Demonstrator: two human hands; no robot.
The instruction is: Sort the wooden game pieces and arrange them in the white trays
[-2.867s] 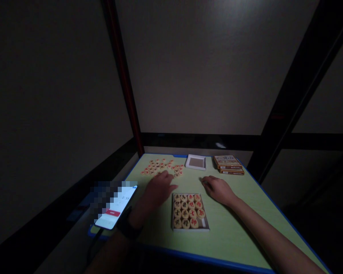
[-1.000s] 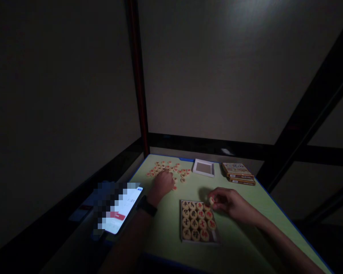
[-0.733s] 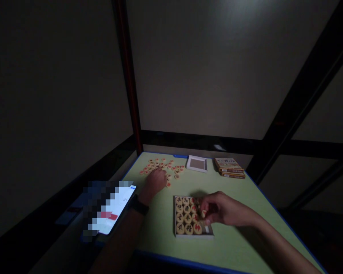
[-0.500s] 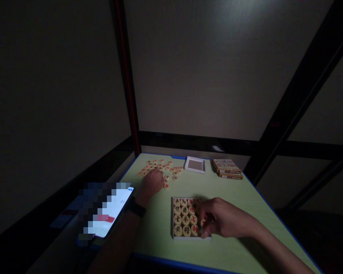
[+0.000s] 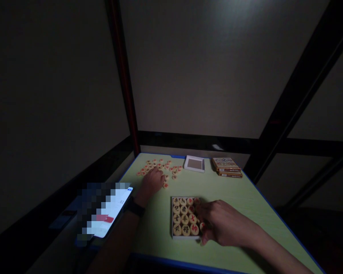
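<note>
My right hand (image 5: 217, 220) is bent over the right side of a shallow white box (image 5: 185, 237). Its thumb and fingers close on a round Chinese chess piece (image 5: 202, 227) at the near right corner. Rows of wooden pieces with black and red characters, such as a red-marked piece (image 5: 194, 229), fill the visible part of the box. The hand hides some of the right column. Farther back, my left hand (image 5: 153, 180) has its fingers curled down at a scattered group of Chinese chess pieces (image 5: 166, 185); whatever its fingertips hold is hidden.
A white box lid (image 5: 194, 164) lies at the table's back edge. To its right are stacked flat printed boxes (image 5: 226, 167). A lit phone (image 5: 114, 209) leans by the left edge of the green table (image 5: 251, 201). Walls (image 5: 205, 83) rise behind and to the left.
The right fingers have shifted slightly, baring more of the red-marked piece in the nearest row. The left hand stays almost still among the scattered pieces. The view has moved slightly.
</note>
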